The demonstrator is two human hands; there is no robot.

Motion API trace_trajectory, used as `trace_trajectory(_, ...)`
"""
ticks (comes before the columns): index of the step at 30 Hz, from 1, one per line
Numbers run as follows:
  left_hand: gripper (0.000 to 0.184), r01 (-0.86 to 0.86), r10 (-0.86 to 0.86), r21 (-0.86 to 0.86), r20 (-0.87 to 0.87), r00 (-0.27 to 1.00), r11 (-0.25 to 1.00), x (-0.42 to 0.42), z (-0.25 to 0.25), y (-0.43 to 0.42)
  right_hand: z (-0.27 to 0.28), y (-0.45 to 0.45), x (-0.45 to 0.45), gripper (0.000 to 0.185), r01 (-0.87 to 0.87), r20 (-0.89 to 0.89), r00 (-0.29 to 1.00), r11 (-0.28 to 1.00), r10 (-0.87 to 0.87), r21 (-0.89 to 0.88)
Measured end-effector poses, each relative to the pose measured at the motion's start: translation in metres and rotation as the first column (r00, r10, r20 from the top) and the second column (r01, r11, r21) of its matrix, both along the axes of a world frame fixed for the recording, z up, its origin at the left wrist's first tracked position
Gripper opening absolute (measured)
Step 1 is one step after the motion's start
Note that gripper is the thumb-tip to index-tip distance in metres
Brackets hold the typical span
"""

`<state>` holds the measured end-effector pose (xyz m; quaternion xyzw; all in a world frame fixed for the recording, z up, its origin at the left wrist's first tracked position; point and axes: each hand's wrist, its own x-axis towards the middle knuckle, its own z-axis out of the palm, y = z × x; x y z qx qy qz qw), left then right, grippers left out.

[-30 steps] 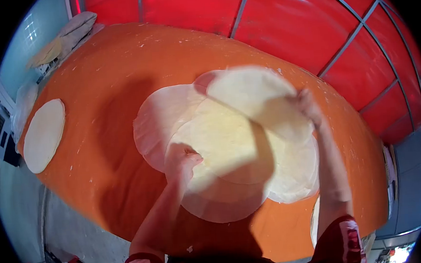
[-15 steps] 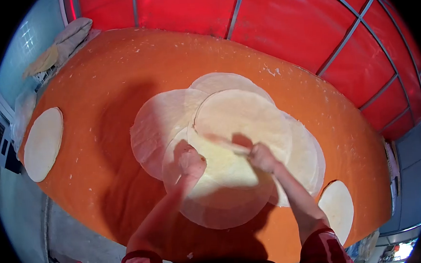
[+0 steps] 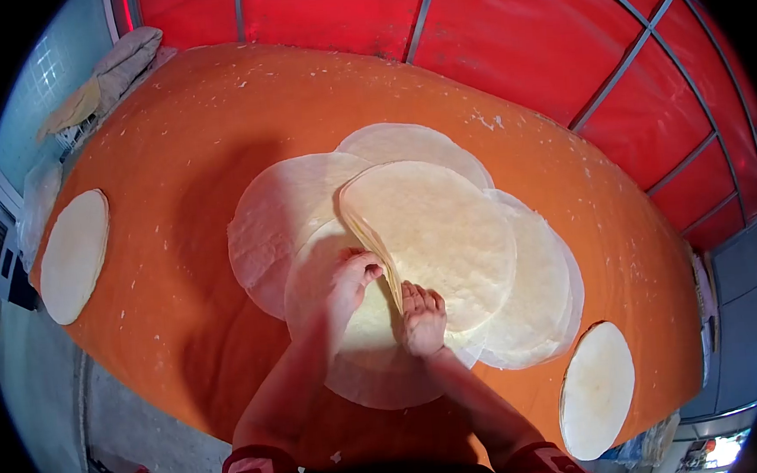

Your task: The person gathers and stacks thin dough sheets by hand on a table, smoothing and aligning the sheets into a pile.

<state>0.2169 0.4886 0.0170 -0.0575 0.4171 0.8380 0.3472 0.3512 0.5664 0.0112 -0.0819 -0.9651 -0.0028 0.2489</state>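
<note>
Several thin round dough sheets [image 3: 286, 216] overlap in the middle of the orange table. On top of them lies a thicker round stack of sheets [image 3: 435, 233], its left edge lifted and its layers showing. My left hand [image 3: 359, 277] is closed at that edge, thumb and fingers pinching the layers. Just to the right, my right hand [image 3: 423, 316] is closed with curled fingers at the lower left edge of the same stack. The fingertips of my right hand are partly hidden.
A round dough stack [image 3: 75, 257] lies at the table's left edge, another [image 3: 598, 390] at the lower right. The orange table [image 3: 188, 101] meets a red panelled wall [image 3: 322, 14]. A folded cloth [image 3: 128, 65] sits at the upper left.
My right hand first laid the top sheet down over the pile, then came left and down to the edge. My left hand has moved slightly up and right to that edge, now raised.
</note>
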Motion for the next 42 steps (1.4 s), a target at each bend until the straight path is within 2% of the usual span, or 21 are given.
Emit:
trace_trajectory(1,0.014,0.002,-0.002,-0.004,-0.004,1.0,1.0,0.0,0.006,-0.009,0.005,0.01,0.0,0.045,0.002,-0.004,1.0,1.0,-0.002,-0.004)
trace_trajectory(2,0.015,-0.046,-0.065,-0.346,-0.302,0.951,0.937,-0.003,0.017,-0.026,0.03,0.016,-0.002,0.042,0.053,0.167,0.986,0.953,-0.002,-0.299)
trace_trajectory(4,0.019,-0.499,-0.108,-0.505,-0.771,0.628,0.704,-0.017,-0.012,-0.062,0.068,0.057,-0.012,0.038,0.148,0.333,0.939,0.767,0.09,-0.625)
trace_trajectory(5,0.022,-0.737,-0.043,-0.313,-0.932,0.361,0.599,-0.02,-0.043,-0.075,0.085,0.086,-0.017,0.034,0.114,0.24,0.967,0.699,0.085,-0.706)
trace_trajectory(8,0.021,-0.682,0.082,-0.412,-0.819,0.567,0.605,0.01,0.004,-0.113,0.152,0.14,-0.031,0.03,-0.028,0.012,0.997,0.508,0.076,-0.861)
trace_trajectory(9,0.019,-0.447,0.03,-0.57,-0.594,0.804,0.69,0.011,-0.001,-0.127,0.194,0.126,-0.038,0.032,-0.056,-0.016,0.996,0.463,0.089,-0.885)
trace_trajectory(10,0.018,-0.168,-0.05,-0.639,-0.308,0.95,0.75,0.011,-0.004,-0.138,0.236,0.104,-0.034,0.033,0.041,0.258,0.966,0.957,0.036,-0.286)
trace_trajectory(14,0.014,-0.056,-0.172,-0.706,-0.248,0.953,0.706,0.005,0.003,-0.142,0.247,0.028,-0.006,0.036,-0.139,0.174,0.974,0.989,0.146,-0.047)
trace_trajectory(17,0.024,0.066,-0.059,-0.411,0.03,0.998,0.909,0.02,0.0,-0.156,0.174,-0.017,0.014,0.039,-0.298,0.109,0.945,0.95,0.307,-0.091)
trace_trajectory(19,0.039,0.218,-0.246,0.146,0.215,0.945,0.965,0.026,-0.033,-0.169,0.119,-0.019,0.027,0.036,-0.393,0.418,0.806,0.907,0.419,-0.151)
trace_trajectory(20,0.039,0.202,-0.23,0.14,0.224,0.947,0.969,0.037,-0.028,-0.172,0.105,-0.015,0.023,0.036,-0.405,0.421,0.797,0.9,0.434,-0.161)
trace_trajectory(22,0.049,0.142,-0.243,0.315,0.307,0.92,0.938,0.062,-0.004,-0.165,0.094,-0.005,0.016,0.031,0.114,0.576,0.694,0.724,0.432,-0.681)
trace_trajectory(23,0.049,0.129,-0.229,0.314,0.306,0.924,0.941,0.065,-0.008,-0.167,0.094,-0.008,0.015,0.031,0.103,0.575,0.688,0.724,0.443,-0.682)
trace_trajectory(25,0.053,0.215,-0.402,0.563,0.232,0.886,0.798,0.076,-0.02,-0.17,0.1,-0.021,0.03,0.056,-0.348,0.17,0.89,0.87,0.424,-0.348)
trace_trajectory(27,0.055,0.187,-0.399,0.579,0.263,0.879,0.793,0.086,-0.018,-0.166,0.091,-0.052,0.047,0.051,-0.337,0.311,0.887,0.939,0.341,-0.068)
trace_trajectory(32,0.058,0.11,-0.31,0.584,0.254,0.916,0.804,0.1,0.011,-0.157,0.037,-0.089,0.074,0.045,-0.272,0.205,0.913,0.899,0.354,-0.342)
trace_trajectory(35,0.058,0.076,-0.322,0.643,0.274,0.906,0.762,0.102,0.03,-0.145,0.023,-0.066,0.06,0.041,-0.294,0.086,0.948,0.946,0.307,-0.138)
trace_trajectory(36,0.062,0.127,-0.35,0.64,0.235,0.907,0.758,0.099,0.031,-0.143,0.029,-0.054,0.061,0.035,-0.172,0.18,0.937,0.844,0.299,-0.507)
trace_trajectory(39,0.064,0.009,-0.253,0.494,0.431,0.866,0.869,0.094,0.02,-0.139,0.094,-0.018,0.039,0.025,0.046,0.289,0.907,0.612,0.305,-0.79)
trace_trajectory(40,0.064,-0.011,-0.245,0.502,0.44,0.864,0.865,0.095,0.018,-0.135,0.129,-0.025,0.038,0.025,0.045,0.281,0.915,0.617,0.291,-0.786)
trace_trajectory(42,0.062,-0.012,-0.295,0.581,0.431,0.852,0.814,0.096,0.014,-0.122,0.175,-0.042,0.042,0.03,-0.224,0.388,0.86,0.928,0.331,-0.297)
